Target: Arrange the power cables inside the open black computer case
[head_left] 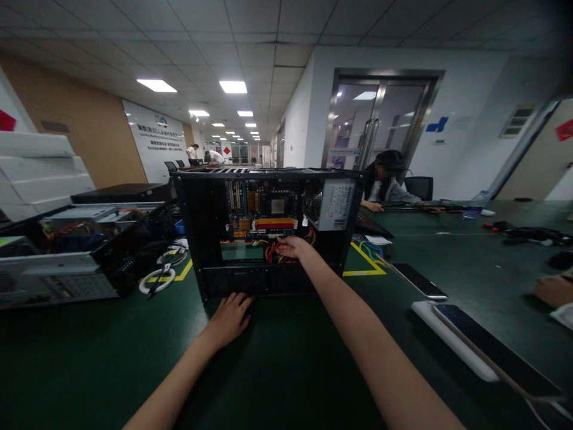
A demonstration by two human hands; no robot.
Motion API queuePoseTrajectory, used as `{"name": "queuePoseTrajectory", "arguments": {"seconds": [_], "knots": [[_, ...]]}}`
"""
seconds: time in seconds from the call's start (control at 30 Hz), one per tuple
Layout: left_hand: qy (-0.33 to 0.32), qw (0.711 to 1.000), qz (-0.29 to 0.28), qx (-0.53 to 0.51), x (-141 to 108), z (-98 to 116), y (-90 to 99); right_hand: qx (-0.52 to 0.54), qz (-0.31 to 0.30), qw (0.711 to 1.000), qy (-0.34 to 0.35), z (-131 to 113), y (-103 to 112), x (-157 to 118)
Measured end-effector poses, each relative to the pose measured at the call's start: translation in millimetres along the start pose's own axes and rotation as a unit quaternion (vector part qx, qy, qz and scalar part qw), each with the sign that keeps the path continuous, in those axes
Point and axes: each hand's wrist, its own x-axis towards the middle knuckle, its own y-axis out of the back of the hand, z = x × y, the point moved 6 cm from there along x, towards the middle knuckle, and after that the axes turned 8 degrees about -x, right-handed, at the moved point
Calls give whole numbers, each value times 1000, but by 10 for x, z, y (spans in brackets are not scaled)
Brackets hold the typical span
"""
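An open black computer case (233,280) lies on its side before me, its inside facing me. A motherboard (268,200) with a bare processor socket area shows at the back. The power supply (333,206), with a white label, sits at the upper right. My right hand (289,247) reaches into the lower part of the case, its fingers closed at a bundle of red, yellow and black power cables (270,252). The fingertips are partly lost among the wires. My left hand (229,319) rests on the table with fingers spread, at the case's lower front edge.
A second opened case (71,257) stands at the left beside a coiled white cable (156,279). Phones (418,280) and a white power bank (452,337) lie at the right. Another person (389,182) sits across the green table (277,358); someone's hand (554,291) shows at the right edge.
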Motion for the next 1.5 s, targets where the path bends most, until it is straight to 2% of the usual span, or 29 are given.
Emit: {"name": "queuePoseTrajectory", "arguments": {"seconds": [0.1, 0.27, 0.4, 0.47, 0.57, 0.67, 0.97, 1.03, 1.1, 1.23, 1.37, 1.5], "knots": [[3, 1000, -1, 0, -1, -2, -2, -61, -5, 998, 1, 7, -1, -44], [0, 1000, 4, 0, 1, -12, -15, -125, 80, 989, 26, -30, 116, -71], [-5, 1000, 8, -1, 2, 4, 1, -222, 149, 960, 81, -84, 201, -99], [0, 1000, 3, -2, 3, 8, 7, -273, 155, 945, 89, -83, 210, -114], [1, 1000, 1, -5, 4, 12, 10, -335, 135, 928, 87, -55, 187, -120], [9, 1000, -2, -9, 3, -6, -4, -404, 126, 899, 115, -63, 135, -107], [12, 1000, -4, -5, -15, 14, 24, -625, 64, 756, 186, -19, -135, 72], [11, 1000, -4, -5, -16, 20, 31, -654, 51, 730, 192, -6, -182, 107], [11, 1000, -4, -5, -12, 18, 30, -674, 10, 714, 193, 29, -241, 129], [10, 1000, -4, -5, 0, 9, 20, -681, -95, 705, 172, 113, -337, 100], [10, 1000, -8, -3, -7, 17, 15, -686, -122, 710, 100, 171, -309, 44], [14, 1000, -8, -3, -16, 14, 11, -660, -145, 736, 54, 221, -299, 26]]}}
